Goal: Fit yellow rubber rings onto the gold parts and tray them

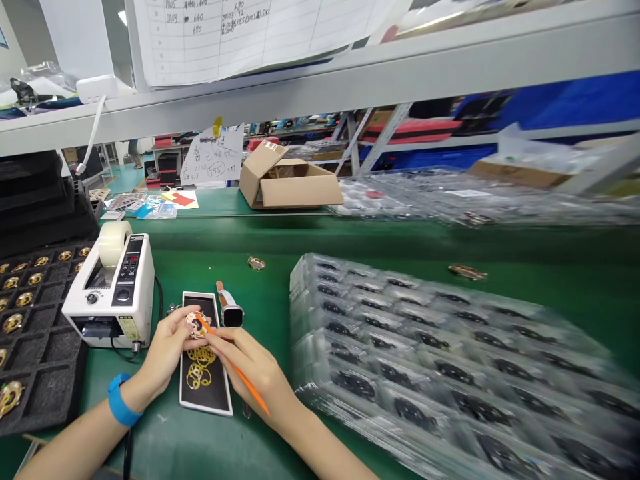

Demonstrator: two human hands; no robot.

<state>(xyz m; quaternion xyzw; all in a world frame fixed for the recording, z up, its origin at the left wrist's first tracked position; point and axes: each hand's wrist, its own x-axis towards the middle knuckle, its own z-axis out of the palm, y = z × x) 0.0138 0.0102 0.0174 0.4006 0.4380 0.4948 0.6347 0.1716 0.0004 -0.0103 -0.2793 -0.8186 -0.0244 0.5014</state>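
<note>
My left hand (167, 347), with a blue band at its wrist, is closed on a small round gold-rimmed watch part (196, 325). In my right hand (255, 363) is a thin orange pointed stick (250, 387), pinched near its upper end; its tip rests at the face of the round part. Below both hands lies a white-rimmed tray (231, 408) with a dark bottom, holding several thin yellow rings (199, 375). A watch (232, 315) with a strap lies just right of the tray. Fingers hide some of the round part.
At left stand a white tape dispenser (137, 267) and a black foam tray (55, 387) of gold round parts. Stacked clear plastic trays (400, 360) with dark parts fill the right. Loose gold parts (257, 263) lie behind. A cardboard box (300, 192) sits on the back ledge.
</note>
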